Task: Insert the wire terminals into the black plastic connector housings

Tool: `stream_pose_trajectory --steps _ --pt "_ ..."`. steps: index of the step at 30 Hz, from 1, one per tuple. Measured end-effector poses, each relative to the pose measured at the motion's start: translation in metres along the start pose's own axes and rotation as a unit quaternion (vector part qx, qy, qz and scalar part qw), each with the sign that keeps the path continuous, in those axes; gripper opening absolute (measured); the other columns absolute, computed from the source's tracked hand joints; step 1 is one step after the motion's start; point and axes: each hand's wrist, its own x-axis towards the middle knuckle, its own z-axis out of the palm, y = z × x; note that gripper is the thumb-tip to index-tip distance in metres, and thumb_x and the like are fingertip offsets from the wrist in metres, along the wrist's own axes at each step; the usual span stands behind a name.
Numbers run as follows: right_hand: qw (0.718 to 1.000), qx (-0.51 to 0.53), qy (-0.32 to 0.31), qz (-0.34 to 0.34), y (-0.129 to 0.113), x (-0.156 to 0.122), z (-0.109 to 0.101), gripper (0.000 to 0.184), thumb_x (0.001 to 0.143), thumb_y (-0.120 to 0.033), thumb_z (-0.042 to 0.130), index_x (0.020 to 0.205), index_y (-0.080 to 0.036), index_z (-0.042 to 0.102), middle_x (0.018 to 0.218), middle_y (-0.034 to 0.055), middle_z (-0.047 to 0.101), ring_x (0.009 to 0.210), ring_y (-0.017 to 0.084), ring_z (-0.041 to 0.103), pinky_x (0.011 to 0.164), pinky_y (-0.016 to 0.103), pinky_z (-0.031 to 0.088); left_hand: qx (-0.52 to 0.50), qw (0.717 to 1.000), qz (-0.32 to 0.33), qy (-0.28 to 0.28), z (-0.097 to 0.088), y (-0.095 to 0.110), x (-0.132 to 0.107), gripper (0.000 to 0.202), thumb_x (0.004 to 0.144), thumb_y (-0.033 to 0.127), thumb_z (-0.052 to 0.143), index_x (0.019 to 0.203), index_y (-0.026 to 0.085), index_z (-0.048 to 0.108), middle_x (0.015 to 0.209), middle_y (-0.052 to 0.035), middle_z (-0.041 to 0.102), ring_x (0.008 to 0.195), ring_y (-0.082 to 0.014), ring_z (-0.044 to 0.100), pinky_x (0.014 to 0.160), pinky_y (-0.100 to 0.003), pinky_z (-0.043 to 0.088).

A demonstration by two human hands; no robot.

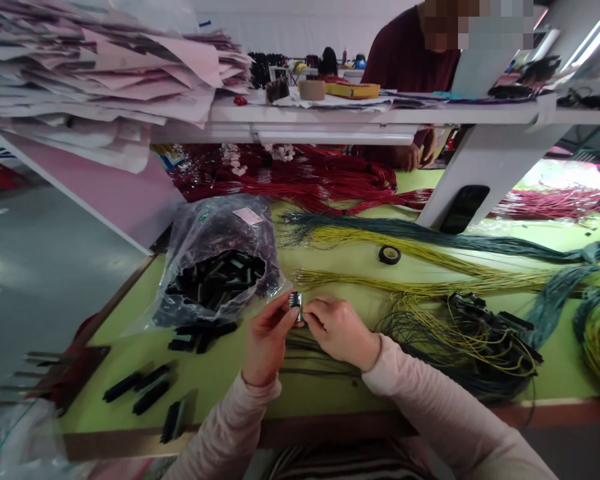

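Observation:
Between the thumb and fingers of my left hand (269,337) is a small black connector housing (296,305) with a pale slotted face. My right hand (340,328) is pinched close against the connector's right side; what its fingertips hold is too small to make out. Below both hands, dark wires (305,360) lie across the green table. To the left, an open clear plastic bag (225,230) holds many black connectors (215,277). Several loose connectors (153,397) lie near the table's front left.
Yellow wires (430,283) and dark green wires (420,230) stretch to the right. A bundle of wired connectors (495,327) lies right of my hands. A tape roll (389,255) sits behind. Red wires (300,177) lie under the shelf (330,115). A person (405,53) stands opposite.

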Motion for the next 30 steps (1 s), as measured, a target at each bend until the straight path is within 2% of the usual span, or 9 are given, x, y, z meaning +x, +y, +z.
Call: stream_pose_trajectory --steps 3,6,9,12,15,19,24,28,30 --pt "0.999 0.05 0.011 -0.007 0.002 -0.005 0.004 0.019 0.086 -0.015 0.046 0.072 -0.017 0.059 0.07 0.0027 0.056 0.066 0.013 0.052 0.064 0.023 0.04 0.0 1.0 -0.016 -0.005 0.0 0.0 -0.002 0.03 0.062 0.019 0.077 0.092 0.023 0.073 0.08 0.0 0.07 0.063 -0.0113 0.06 0.057 -0.022 0.051" --pt "0.991 0.127 0.04 0.008 0.005 -0.013 0.005 0.019 0.087 -0.02 0.048 0.073 -0.017 0.06 0.068 0.0015 0.056 0.063 0.011 0.053 0.061 0.021 0.041 -0.053 0.995 -0.085 -0.007 0.001 -0.001 0.0 0.029 0.059 0.02 0.079 0.087 0.021 0.073 0.081 -0.0014 0.071 0.062 -0.0113 0.061 0.051 -0.02 0.05" --pt "0.991 0.126 0.022 0.035 0.018 -0.015 0.002 0.024 0.09 -0.027 0.046 0.074 -0.016 0.061 0.069 0.0013 0.059 0.062 0.01 0.054 0.059 0.02 0.043 -0.096 0.987 -0.128 0.03 -0.001 -0.001 0.006 0.027 0.055 0.02 0.081 0.081 0.019 0.073 0.08 -0.0014 0.072 0.06 -0.0095 0.062 0.052 -0.017 0.051" --pt "0.996 -0.033 -0.05 0.072 0.047 -0.003 -0.004 0.028 0.094 -0.027 0.039 0.084 -0.015 0.063 0.076 0.0026 0.064 0.069 0.011 0.058 0.064 0.019 0.044 -0.11 0.983 -0.134 0.067 -0.005 -0.002 0.014 0.025 0.054 0.019 0.081 0.077 0.019 0.072 0.074 -0.0001 0.071 0.059 -0.0088 0.062 0.053 -0.016 0.051" --pt "0.96 -0.237 -0.081 0.124 0.081 0.015 -0.006 0.02 0.091 -0.018 0.045 0.091 -0.012 0.064 0.088 0.0101 0.065 0.085 0.017 0.058 0.074 0.024 0.044 -0.099 0.981 -0.153 0.058 -0.006 -0.005 0.018 0.027 0.055 0.018 0.08 0.08 0.019 0.072 0.074 -0.0003 0.07 0.057 -0.0105 0.063 0.051 -0.018 0.053" --pt "0.944 -0.283 -0.108 0.129 0.105 0.026 -0.002 0.019 0.086 -0.008 0.047 0.08 -0.01 0.065 0.088 0.0146 0.065 0.087 0.02 0.058 0.073 0.027 0.043 -0.091 0.98 -0.17 0.055 -0.007 -0.009 0.019 0.027 0.057 0.018 0.078 0.083 0.02 0.071 0.076 0.0007 0.07 0.056 -0.0105 0.062 0.051 -0.019 0.053" --pt "0.947 -0.279 -0.114 0.111 0.107 0.016 -0.01 0.025 0.092 -0.016 0.042 0.082 -0.014 0.065 0.089 0.0108 0.066 0.081 0.016 0.06 0.076 0.024 0.043 -0.098 0.978 -0.181 0.044 -0.007 -0.01 0.021 0.022 0.062 0.016 0.074 0.083 0.019 0.07 0.073 0.0011 0.069 0.057 -0.0099 0.062 0.049 -0.017 0.052" --pt "0.955 -0.265 -0.084 0.104 0.099 0.013 -0.019 0.023 0.092 -0.019 0.042 0.09 -0.016 0.065 0.098 0.0091 0.066 0.09 0.016 0.06 0.079 0.023 0.043 -0.121 0.972 -0.198 0.041 -0.007 -0.01 0.021 0.023 0.06 0.015 0.075 0.082 0.017 0.07 0.069 0.0007 0.068 0.056 -0.0095 0.062 0.049 -0.016 0.052" --pt "0.97 -0.212 -0.065 0.098 0.092 0.014 -0.019 0.021 0.091 -0.018 0.045 0.092 -0.016 0.065 0.094 0.0068 0.068 0.085 0.014 0.061 0.076 0.021 0.044 -0.13 0.972 -0.195 0.034 -0.008 -0.011 0.021 0.023 0.061 0.014 0.075 0.083 0.016 0.07 0.069 0.0004 0.068 0.056 -0.009 0.062 0.05 -0.015 0.052"
